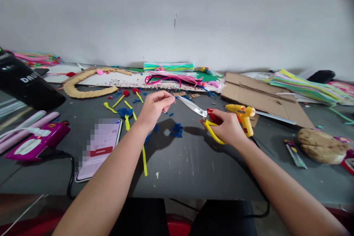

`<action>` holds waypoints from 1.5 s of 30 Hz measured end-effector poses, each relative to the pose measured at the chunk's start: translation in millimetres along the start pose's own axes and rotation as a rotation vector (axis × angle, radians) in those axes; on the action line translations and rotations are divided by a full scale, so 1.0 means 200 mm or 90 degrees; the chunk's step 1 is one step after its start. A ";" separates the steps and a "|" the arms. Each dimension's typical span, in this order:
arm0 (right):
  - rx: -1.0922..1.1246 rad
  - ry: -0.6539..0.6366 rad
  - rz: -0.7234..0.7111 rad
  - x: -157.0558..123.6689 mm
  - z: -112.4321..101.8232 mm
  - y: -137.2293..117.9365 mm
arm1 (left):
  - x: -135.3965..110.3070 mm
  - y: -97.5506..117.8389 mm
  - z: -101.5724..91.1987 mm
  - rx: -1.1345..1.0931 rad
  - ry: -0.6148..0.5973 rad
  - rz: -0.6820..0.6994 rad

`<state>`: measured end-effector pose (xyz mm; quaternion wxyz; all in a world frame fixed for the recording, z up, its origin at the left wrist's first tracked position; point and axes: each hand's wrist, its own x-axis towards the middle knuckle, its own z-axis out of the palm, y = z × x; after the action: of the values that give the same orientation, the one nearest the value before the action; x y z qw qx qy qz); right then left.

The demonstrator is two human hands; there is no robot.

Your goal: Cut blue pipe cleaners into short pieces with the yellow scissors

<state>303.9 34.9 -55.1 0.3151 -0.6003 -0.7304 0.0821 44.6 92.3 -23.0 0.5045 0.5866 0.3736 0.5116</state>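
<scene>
My right hand (226,127) grips a pair of scissors (193,107) by red and yellow handles. Its silver blades look nearly closed and point up and left. Close to the blade tip, my left hand (155,108) is held in a pinch above the table. Whatever lies between its fingertips is too small to make out. Small blue pieces (177,129) are scattered on the table below. Left of that hand lie yellow fuzzy stems (144,160), a blue flower-like bundle on a yellow stem (125,113) and red-topped stems (126,93).
A phone (112,155) and a purple device with a cable (41,142) lie left, by a black tumbler (27,81). A yellow glue gun (242,114), cardboard (257,96) and a tan lumpy object (320,145) are right. Pipe cleaner bundles (168,67) line the wall.
</scene>
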 end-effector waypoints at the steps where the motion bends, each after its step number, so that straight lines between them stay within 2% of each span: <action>1: -0.001 -0.001 -0.002 0.00 0.00 0.00 | 0.00 0.00 0.00 0.004 -0.002 -0.001; 17: -0.012 -0.011 -0.003 0.00 0.01 0.02 | 0.00 0.00 -0.01 0.019 -0.011 0.011; 25: 0.018 -0.062 0.066 0.00 -0.02 -0.02 | 0.00 -0.01 -0.01 0.012 -0.010 0.016; 45: -0.002 -0.049 0.012 0.00 0.01 0.01 | 0.01 -0.02 -0.02 0.021 -0.015 0.017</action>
<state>305.3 36.2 -57.8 0.2849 -0.6041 -0.7364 0.1074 41.3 95.0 -25.7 0.4925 0.6058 0.3679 0.5050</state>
